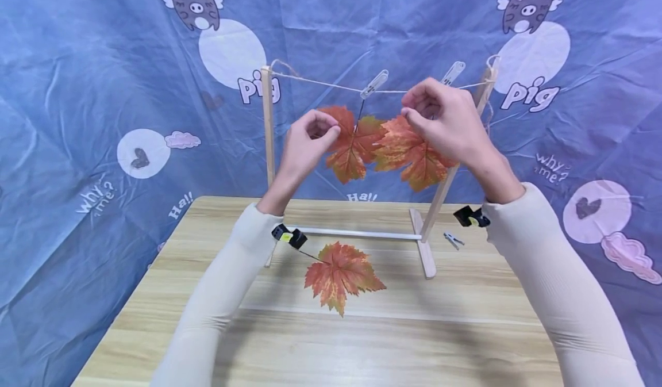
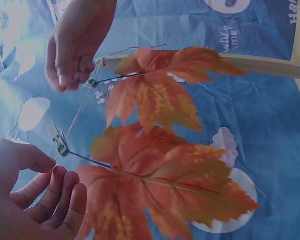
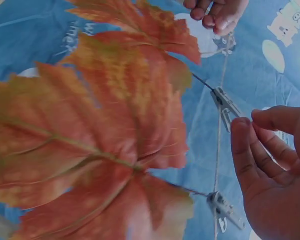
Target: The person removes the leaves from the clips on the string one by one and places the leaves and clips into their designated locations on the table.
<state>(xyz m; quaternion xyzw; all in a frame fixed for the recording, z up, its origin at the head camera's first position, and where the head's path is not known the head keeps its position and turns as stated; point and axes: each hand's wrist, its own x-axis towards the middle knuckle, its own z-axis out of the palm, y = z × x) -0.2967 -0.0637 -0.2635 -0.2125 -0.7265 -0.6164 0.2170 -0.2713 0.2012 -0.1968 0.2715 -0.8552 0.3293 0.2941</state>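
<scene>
Two orange-red maple leaves hang from a string (image 1: 331,84), their stems held by clothespins. The left clothespin (image 1: 374,84) carries the left leaf (image 1: 351,148), and the right clothespin (image 1: 453,73) the right leaf (image 1: 414,154). My left hand (image 1: 310,142) is raised beside the left leaf, overlapping its edge in the head view. Its fingers are loosely bent with nothing between them in the left wrist view. Near the right clothespin is my right hand (image 1: 447,119), in front of the right leaf. In the right wrist view its thumb and fingertips come close together, holding nothing.
The string is tied between two wooden posts (image 1: 268,122) of a stand with a white crossbar (image 1: 357,233). Another maple leaf (image 1: 341,275) lies on the wooden table (image 1: 393,341). A loose clothespin (image 1: 453,240) lies right of the stand's foot. A blue printed cloth (image 1: 103,48) hangs behind.
</scene>
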